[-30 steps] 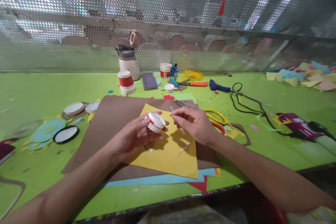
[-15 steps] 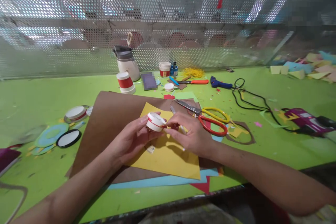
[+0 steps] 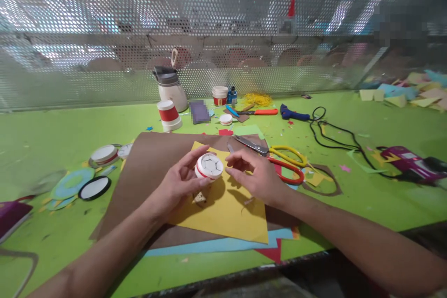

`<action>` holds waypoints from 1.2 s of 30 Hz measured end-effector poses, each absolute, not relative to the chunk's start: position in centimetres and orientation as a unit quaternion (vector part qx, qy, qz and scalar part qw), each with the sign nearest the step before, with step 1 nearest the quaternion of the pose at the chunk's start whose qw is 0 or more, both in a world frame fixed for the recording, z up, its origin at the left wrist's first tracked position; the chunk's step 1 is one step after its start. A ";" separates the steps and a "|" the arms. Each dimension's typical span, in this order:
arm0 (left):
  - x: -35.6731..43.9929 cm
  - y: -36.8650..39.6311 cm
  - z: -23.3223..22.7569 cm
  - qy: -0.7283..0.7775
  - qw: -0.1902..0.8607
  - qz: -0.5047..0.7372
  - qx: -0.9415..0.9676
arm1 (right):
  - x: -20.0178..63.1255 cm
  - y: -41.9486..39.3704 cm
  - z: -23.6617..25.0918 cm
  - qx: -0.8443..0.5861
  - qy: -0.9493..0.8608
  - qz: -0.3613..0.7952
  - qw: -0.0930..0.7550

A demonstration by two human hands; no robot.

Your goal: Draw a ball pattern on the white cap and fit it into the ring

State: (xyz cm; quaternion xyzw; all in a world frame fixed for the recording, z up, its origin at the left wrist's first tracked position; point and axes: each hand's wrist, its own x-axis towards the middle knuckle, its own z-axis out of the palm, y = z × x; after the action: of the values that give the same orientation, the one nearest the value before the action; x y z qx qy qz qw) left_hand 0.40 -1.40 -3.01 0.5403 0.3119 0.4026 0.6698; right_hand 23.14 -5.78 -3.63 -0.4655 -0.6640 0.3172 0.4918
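My left hand [image 3: 183, 177] grips a small round white lid [image 3: 211, 165] by its side, fingers and thumb around it. A soccer-ball pattern of dark lines covers the lid's top, and a red band runs round its side. Just to the right, my right hand [image 3: 253, 172] is apart from the lid, its fingers bent and parted with nothing visible between them. Both hands are above a yellow sheet [image 3: 223, 219], which lies on a brown sheet [image 3: 131, 191]. Scissors [image 3: 288, 163] with yellow and red handles lie beside my right hand.
Behind are a jug [image 3: 171, 91], a red-and-white cup [image 3: 169, 114], a small tub [image 3: 220, 95] and an orange-handled knife [image 3: 265, 112]. A blue glue gun [image 3: 295, 112] with a black cord lies right. Round lids [image 3: 104, 153] and a blue paper ring [image 3: 73, 184] lie left.
My left hand has tilted the lid so its patterned top faces me. My right hand's fingers have come away from the lid's red band and opened.
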 end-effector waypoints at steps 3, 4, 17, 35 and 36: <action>0.6 -1.4 -3.5 0.321 0.621 0.409 0.587 | 23.4 -5.6 -3.5 -0.488 -0.654 0.344 0.466; 0.7 -1.4 -3.5 0.321 0.610 0.413 0.596 | 23.5 -5.6 -3.5 -0.494 -0.652 0.356 0.452; 1.1 -2.3 -3.4 0.303 0.472 0.430 0.707 | 23.3 -6.2 -3.5 -0.495 -0.655 0.387 0.420; 0.5 -3.2 -4.5 0.270 0.298 0.430 0.808 | 22.8 -7.3 -2.1 -0.421 -0.681 0.433 0.414; 0.6 -3.3 -4.5 0.264 0.283 0.428 0.817 | 22.5 -7.4 -1.9 -0.430 -0.687 0.422 0.406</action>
State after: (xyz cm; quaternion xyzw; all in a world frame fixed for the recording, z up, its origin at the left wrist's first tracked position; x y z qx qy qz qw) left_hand 0.57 -3.26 -4.54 0.8170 0.2641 0.4276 0.2826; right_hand 22.55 -7.36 -1.87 -0.4301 -0.6867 0.4222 0.4064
